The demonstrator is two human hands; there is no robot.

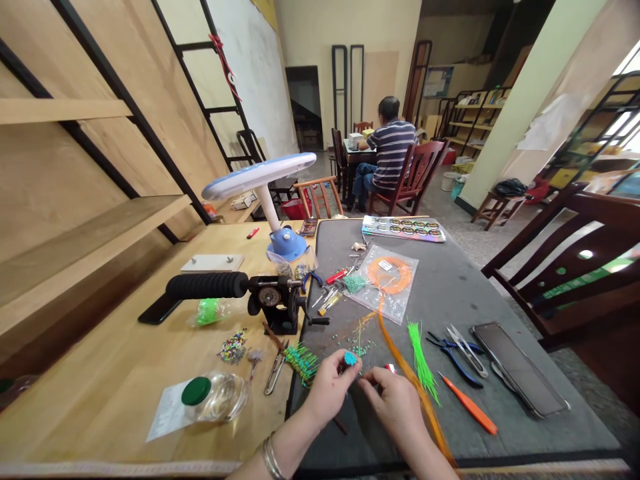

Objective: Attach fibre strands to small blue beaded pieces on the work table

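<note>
The left hand's grip [331, 383] is pinching a small turquoise piece [351, 358] above the dark mat [360, 433], while the right hand's grip [395, 400] is curling just to its right. Orange strands [396, 353] are running from a clear bag [401, 309] toward the near edge, green strips [421, 360] lying right of them. On the left worktop [100, 373], a green-lidded jar [225, 397] is lying near; far off, a person [395, 157] is sitting.

The left hand [327, 383] partly hides the blue piece [351, 358], anything at the right hand's [395, 399] fingertips is too small to tell, and the bottom edge cuts off both forearms [421, 448].
</note>
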